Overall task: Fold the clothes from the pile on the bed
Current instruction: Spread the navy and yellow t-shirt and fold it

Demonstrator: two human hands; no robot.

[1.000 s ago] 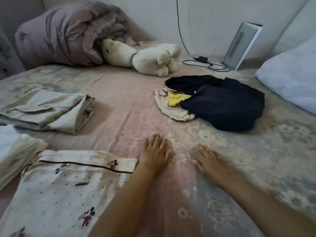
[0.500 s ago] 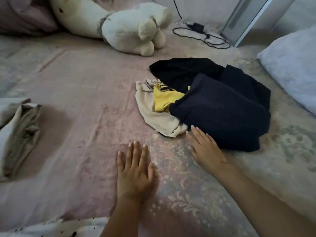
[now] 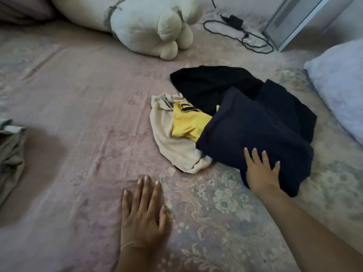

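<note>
Right hand (image 3: 260, 174) flat on navy garment (image 3: 255, 134)

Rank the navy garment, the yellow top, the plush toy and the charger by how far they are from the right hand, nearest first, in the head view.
From the right hand:
1. Navy garment, directly under the fingers.
2. Yellow top, up and to the left in the pile.
3. Plush toy, far back and left.
4. Charger, far back near the wall; nearly level with the toy, too close to call.
</note>
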